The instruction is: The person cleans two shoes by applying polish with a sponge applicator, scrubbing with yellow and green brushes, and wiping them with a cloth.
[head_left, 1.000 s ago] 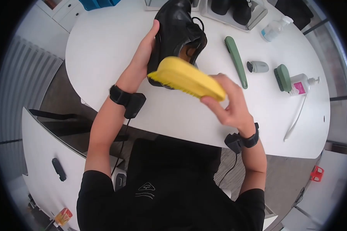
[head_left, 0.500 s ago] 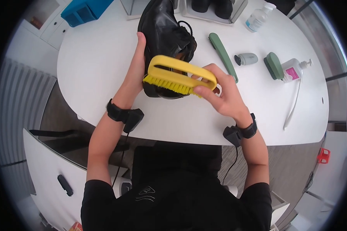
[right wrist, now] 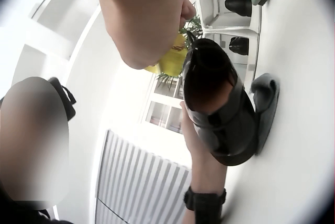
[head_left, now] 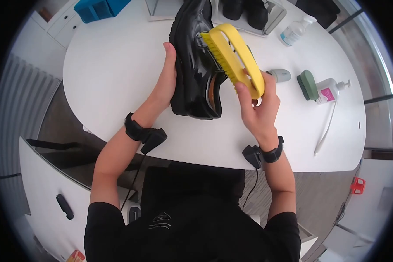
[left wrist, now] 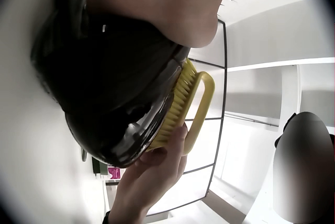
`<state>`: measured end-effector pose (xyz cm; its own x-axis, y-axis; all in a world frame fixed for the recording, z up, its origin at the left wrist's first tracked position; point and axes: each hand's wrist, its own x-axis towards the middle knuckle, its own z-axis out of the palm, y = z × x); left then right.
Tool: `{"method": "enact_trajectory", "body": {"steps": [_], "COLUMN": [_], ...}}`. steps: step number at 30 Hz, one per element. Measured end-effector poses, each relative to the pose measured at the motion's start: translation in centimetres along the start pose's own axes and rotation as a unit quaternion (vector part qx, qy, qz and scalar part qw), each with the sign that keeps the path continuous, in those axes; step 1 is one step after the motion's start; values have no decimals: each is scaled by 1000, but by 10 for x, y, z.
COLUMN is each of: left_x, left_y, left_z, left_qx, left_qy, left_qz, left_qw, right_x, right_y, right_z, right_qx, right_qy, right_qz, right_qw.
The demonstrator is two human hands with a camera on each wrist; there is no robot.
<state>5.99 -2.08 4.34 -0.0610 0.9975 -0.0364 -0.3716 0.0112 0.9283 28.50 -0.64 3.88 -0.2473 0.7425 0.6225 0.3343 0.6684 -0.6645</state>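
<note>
My left hand (head_left: 165, 83) grips a shiny black leather shoe (head_left: 196, 65) by its sole side and holds it over the white table (head_left: 113, 65). My right hand (head_left: 256, 102) holds a yellow brush (head_left: 233, 54) by its loop handle, with the bristles pressed against the shoe's upper near the laces. In the left wrist view the shoe (left wrist: 104, 82) fills the frame and the yellow brush (left wrist: 183, 103) lies along its far side with the right hand (left wrist: 152, 174) under it. From the right wrist the shoe (right wrist: 220, 103) and a bit of the brush (right wrist: 172, 59) show beyond my palm.
To the right on the table lie a small grey object (head_left: 280, 75), a green brush (head_left: 308, 85), a pump bottle with a pink label (head_left: 332, 89) and a white shoehorn (head_left: 325, 129). A tray with black shoes (head_left: 249, 13) and a bottle (head_left: 296, 30) stand at the back.
The shoe has been turned more upright, sole toward my left palm. The brush has swung from lying across the shoe's near end up onto its upper, handle now pointing away.
</note>
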Motion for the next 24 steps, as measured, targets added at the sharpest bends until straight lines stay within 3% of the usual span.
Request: {"method": "enact_trajectory", "body": {"steps": [3,5,6,7,9,12,13,15,17,20,24], "left_x": [-3,-1,1,4,5,13,15,16,25,31,29], "left_y": [-1,-6,-7,-9,-11,-23,-11,-10,-13,-12,4], "left_z": [2,1,0,-2,-2,-16,-29,-24,-26,-36,-53], "left_qx": [-13,-7,-11,-36,-66,-79,-55,-81,-113,-140,-198], "left_qy": [-2,-46,-46,-51,-52,1,-64,-50,-39,-5,66], "left_qz": [10,3,3,-21,-47,-33,-88,-52,-46,-54,-57], "left_qw": [1000,999,999,998,995,996,993,994,992,989,976], "right_x": [-1,0,4,6,8,10,9,10,11,5,0], "right_y": [-3,-4,-6,-8,-12,-12,-14,-20,-19,-24,-14], "right_z": [10,13,15,16,14,11,8,3,1,-5,-12], "right_qx": [-70,-91,-100,-108,-116,-129,-125,-194,-186,-184,-120], "right_qy": [12,2,9,15,6,-78,-87,-144,-151,-213,-310], "right_qz": [-53,-60,-104,-146,-154,-210,-207,-221,-226,-231,-179], "right_qw": [996,994,990,983,981,966,966,945,944,931,926]}}
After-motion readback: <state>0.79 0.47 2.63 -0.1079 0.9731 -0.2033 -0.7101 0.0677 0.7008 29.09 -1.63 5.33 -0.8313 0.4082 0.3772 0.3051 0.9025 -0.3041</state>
